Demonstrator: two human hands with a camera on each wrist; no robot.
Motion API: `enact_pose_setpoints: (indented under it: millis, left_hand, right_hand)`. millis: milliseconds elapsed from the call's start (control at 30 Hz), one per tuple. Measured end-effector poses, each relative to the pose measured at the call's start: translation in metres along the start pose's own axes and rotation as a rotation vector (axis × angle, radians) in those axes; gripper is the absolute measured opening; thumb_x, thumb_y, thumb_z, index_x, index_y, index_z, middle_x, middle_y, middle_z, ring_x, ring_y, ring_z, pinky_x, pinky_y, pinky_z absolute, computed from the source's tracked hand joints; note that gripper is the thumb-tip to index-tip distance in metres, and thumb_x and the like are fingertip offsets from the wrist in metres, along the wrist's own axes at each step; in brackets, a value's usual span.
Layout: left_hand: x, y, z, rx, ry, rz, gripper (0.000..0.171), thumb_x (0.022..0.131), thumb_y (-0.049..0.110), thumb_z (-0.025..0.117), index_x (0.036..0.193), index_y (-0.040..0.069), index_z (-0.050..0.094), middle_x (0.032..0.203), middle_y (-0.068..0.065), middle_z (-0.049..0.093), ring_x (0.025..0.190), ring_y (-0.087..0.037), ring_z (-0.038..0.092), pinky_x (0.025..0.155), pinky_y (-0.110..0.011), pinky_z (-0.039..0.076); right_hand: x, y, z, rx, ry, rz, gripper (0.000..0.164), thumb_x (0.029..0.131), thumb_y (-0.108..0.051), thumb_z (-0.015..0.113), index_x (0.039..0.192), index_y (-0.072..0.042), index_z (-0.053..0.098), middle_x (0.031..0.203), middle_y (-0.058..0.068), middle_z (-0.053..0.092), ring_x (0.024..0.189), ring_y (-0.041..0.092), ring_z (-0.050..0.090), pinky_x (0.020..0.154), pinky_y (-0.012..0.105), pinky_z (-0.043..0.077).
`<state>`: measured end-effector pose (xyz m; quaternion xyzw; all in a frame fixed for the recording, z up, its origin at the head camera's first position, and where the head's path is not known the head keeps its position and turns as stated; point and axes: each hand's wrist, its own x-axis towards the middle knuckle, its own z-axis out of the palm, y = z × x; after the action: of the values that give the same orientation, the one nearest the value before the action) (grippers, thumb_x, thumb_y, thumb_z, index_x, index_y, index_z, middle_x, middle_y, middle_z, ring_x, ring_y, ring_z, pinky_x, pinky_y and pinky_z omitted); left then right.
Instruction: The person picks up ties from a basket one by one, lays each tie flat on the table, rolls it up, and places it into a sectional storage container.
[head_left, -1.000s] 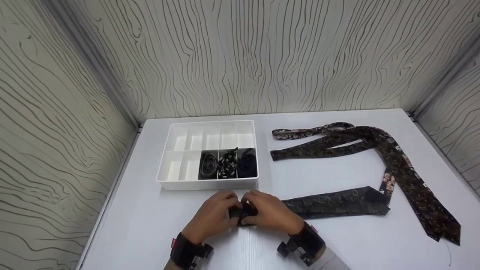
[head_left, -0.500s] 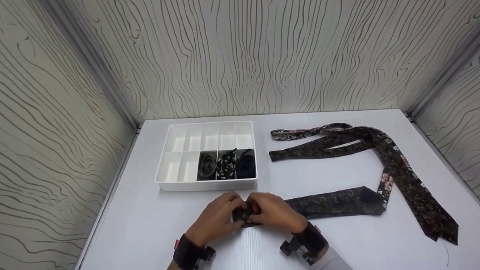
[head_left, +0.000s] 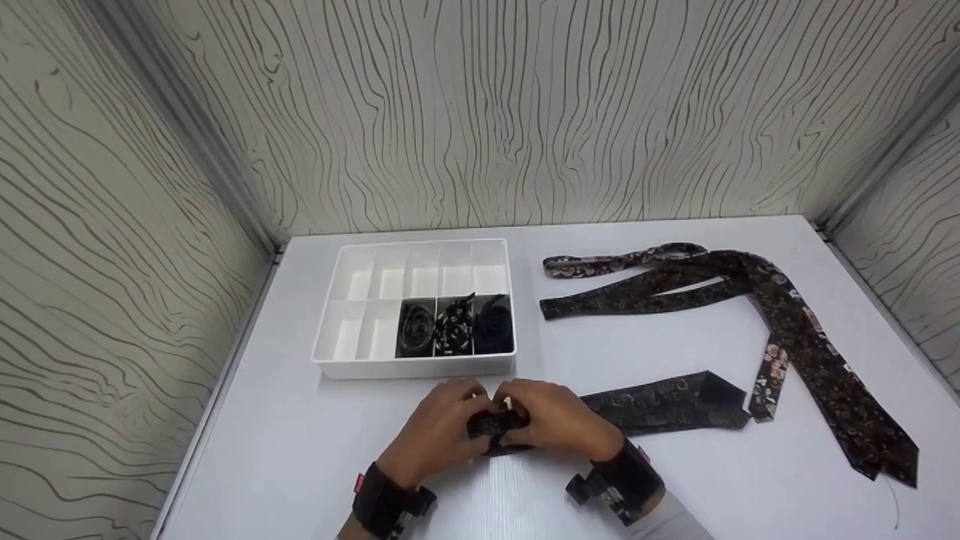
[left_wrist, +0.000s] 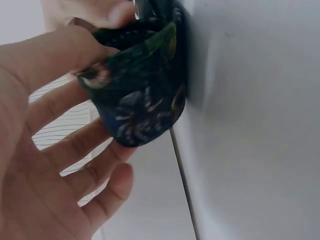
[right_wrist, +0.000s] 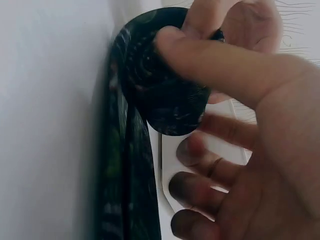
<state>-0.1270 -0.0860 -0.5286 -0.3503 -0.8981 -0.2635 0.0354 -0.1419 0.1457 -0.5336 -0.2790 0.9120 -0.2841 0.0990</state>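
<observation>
A dark patterned necktie is partly rolled up, its coil between my two hands in front of the tray. Its wide flat end lies on the table to the right. My left hand pinches the left side of the coil; in the left wrist view, the thumb and fingers are around the roll. My right hand grips the right side, its thumb pressing the coil's side in the right wrist view. From the coil's underside, the unrolled tie runs along the table.
A white divided tray stands just beyond my hands. Three rolled dark ties sit in its front right compartments. Dark floral ties lie loosely overlapped at the right. Patterned walls enclose the table's back and sides.
The tie's pointed wide end has slid left toward my hands, and its flat length is shorter. It has come apart from the floral tie's end. Both hands have shifted slightly right.
</observation>
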Motion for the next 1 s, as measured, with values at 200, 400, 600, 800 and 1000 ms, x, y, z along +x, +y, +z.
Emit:
enact_pose_setpoints:
  millis: [200, 400, 600, 800, 1000]
  left_hand:
    - [-0.001, 0.002, 0.002, 0.007, -0.018, -0.01, 0.035, 0.08, 0.024, 0.091, 0.113, 0.022, 0.078, 0.11, 0.005, 0.067, 0.1, -0.012, 0.062, 0.089, -0.031, 0.055]
    - [0.0, 0.004, 0.004, 0.028, -0.024, -0.009, 0.039, 0.079, 0.024, 0.091, 0.115, 0.022, 0.077, 0.111, 0.006, 0.065, 0.1, -0.012, 0.06, 0.087, -0.028, 0.054]
    - [0.002, 0.006, 0.004, 0.031, -0.023, 0.012, 0.037, 0.077, 0.023, 0.091, 0.111, 0.022, 0.077, 0.111, 0.008, 0.066, 0.101, -0.011, 0.06, 0.09, -0.029, 0.053]
    - [0.002, 0.008, 0.007, -0.018, -0.029, 0.042, 0.038, 0.08, 0.022, 0.09, 0.115, 0.021, 0.075, 0.113, 0.006, 0.065, 0.103, -0.011, 0.061, 0.091, -0.027, 0.055]
    - [0.005, 0.012, 0.012, 0.045, 0.006, 0.094, 0.037, 0.078, 0.029, 0.091, 0.111, 0.022, 0.076, 0.11, 0.006, 0.065, 0.098, -0.011, 0.058, 0.087, -0.027, 0.052]
  right_hand:
    - [-0.003, 0.001, -0.001, 0.006, -0.005, 0.014, 0.043, 0.081, -0.034, 0.091, 0.115, -0.022, 0.067, 0.095, -0.011, 0.066, 0.084, 0.006, 0.059, 0.073, 0.027, 0.05]
    - [-0.004, 0.002, -0.003, 0.001, -0.008, 0.025, 0.039, 0.082, -0.029, 0.089, 0.112, -0.022, 0.066, 0.089, -0.012, 0.062, 0.079, 0.004, 0.055, 0.069, 0.026, 0.048]
    - [-0.007, 0.002, -0.005, 0.01, -0.027, 0.005, 0.044, 0.082, -0.032, 0.09, 0.116, -0.023, 0.065, 0.087, -0.011, 0.06, 0.077, 0.004, 0.054, 0.067, 0.025, 0.047]
    - [-0.014, 0.006, -0.006, 0.003, -0.027, 0.035, 0.04, 0.082, -0.027, 0.089, 0.112, -0.022, 0.063, 0.091, -0.011, 0.064, 0.081, 0.005, 0.058, 0.069, 0.027, 0.048]
    - [-0.02, 0.009, -0.003, 0.011, -0.015, 0.016, 0.039, 0.084, -0.024, 0.089, 0.113, -0.023, 0.064, 0.097, -0.008, 0.068, 0.087, 0.009, 0.063, 0.073, 0.03, 0.052]
